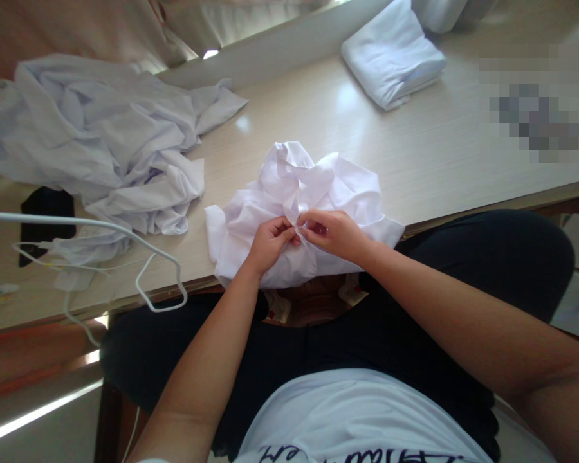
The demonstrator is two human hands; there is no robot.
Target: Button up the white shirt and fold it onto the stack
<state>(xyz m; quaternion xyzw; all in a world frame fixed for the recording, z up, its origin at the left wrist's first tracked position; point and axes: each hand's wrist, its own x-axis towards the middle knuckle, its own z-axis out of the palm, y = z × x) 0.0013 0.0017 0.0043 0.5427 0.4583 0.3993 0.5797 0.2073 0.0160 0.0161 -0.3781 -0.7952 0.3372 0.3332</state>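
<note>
A crumpled white shirt (352,186) lies at the near edge of the table, its collar area pointing away from me and part of it hanging over the edge. My left hand (273,243) pinches the fabric at the middle of the shirt front. Close beside it, my right hand (335,233) is closed on the same strip of cloth, with thumb and fingers drawn together. The two sets of fingertips almost meet. Whether a button sits between them is too small to make out.
A loose heap of white cloth (110,128) covers the left of the table (289,109). One folded white garment (390,58) rests at the back. A dark flat object (45,215) and a bent white tube (161,247) are at left. Something pixelated (535,116) is at right.
</note>
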